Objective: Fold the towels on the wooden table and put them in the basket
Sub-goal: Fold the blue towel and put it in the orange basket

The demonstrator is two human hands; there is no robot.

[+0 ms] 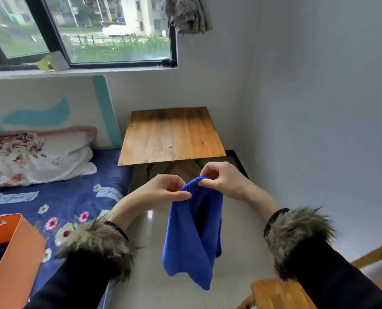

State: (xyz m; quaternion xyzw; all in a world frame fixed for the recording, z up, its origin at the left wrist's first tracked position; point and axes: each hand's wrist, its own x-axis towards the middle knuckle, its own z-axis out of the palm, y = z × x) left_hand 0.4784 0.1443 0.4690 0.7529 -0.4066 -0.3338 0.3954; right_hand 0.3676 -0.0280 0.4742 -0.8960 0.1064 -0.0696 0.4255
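A blue towel (194,233) hangs in the air in front of me, above the tiled floor. My left hand (163,190) pinches its upper left edge between thumb and fingers. My right hand (221,177) pinches the top corner just beside it. Both hands are close together at the towel's top, and the cloth droops down in loose folds. The wooden table (172,134) stands beyond my hands against the wall, with nothing on its top. The orange basket (14,248) sits on the bed at the lower left, with something dark purple inside.
A bed with a blue floral sheet (74,206) and a flowered pillow (34,157) lies on the left. A wooden stool (279,293) is at the lower right. White walls close in the right side, and a window is above the bed.
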